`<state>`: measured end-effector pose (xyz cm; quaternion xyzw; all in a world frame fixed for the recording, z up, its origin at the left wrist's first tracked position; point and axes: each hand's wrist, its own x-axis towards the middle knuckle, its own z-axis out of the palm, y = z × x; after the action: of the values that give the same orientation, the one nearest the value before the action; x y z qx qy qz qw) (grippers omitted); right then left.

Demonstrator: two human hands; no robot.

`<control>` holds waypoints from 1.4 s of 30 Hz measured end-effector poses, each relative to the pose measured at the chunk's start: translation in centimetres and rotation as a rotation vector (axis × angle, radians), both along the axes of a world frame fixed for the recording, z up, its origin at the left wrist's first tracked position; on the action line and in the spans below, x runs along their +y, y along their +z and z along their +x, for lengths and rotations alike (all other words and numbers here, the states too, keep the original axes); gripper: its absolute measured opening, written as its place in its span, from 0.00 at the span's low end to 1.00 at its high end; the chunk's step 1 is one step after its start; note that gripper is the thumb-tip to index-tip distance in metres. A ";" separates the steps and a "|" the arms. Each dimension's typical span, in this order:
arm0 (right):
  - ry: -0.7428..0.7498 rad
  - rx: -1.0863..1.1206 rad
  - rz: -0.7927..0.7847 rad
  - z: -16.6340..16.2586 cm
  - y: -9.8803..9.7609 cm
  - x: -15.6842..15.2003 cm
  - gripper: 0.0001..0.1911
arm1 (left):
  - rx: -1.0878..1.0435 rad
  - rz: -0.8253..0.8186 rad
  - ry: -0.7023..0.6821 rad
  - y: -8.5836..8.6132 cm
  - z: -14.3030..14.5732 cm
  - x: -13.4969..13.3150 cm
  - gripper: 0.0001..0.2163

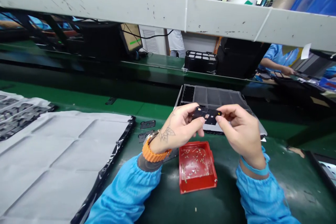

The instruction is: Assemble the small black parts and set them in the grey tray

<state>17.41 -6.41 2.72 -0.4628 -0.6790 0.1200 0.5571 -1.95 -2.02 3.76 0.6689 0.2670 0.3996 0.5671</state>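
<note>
Nearest me, in the lower middle of the frame, a red bin [198, 182] with tiny pale bits scattered in it sits on the green desk [225, 196]. At the lower left a big tray lies under a creased grey sheet [60, 161]. Just above the bin, right of centre, I see a small black plate [210, 116] held up in the air: the left hand [181, 126], an orange watch band [155, 151] at its wrist, pinches one end, and the right hand [239, 129] grips the other between thumb and fingers. Flat black pieces [147, 124] lie left of the left wrist. Behind the hands rests a second tray [217, 95] under a translucent sheet. Farther back, a black box [201, 62] stands at upper centre, and a co-worker's arm [277, 65] shows at upper right.
</note>
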 end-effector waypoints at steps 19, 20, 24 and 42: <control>0.216 0.686 -0.261 -2.4 -2.2 1.4 0.10 | -0.172 0.043 -0.075 -1.9 1.1 -0.1 0.11; 0.198 0.688 -0.253 -2.4 -2.3 1.5 0.10 | -0.178 0.038 -0.040 -1.9 1.2 -0.2 0.11; 0.093 0.642 -0.147 -2.4 -2.8 1.7 0.08 | -0.230 -0.015 0.089 -1.2 1.7 -0.7 0.10; 0.214 0.595 -0.250 -2.3 -2.2 1.3 0.10 | -0.257 -0.066 0.273 -1.0 2.2 -0.2 0.08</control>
<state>15.15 -5.09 0.56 -0.3985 -0.5112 0.3899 0.6541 0.24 -2.18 2.74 0.5509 0.2935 0.5462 0.5586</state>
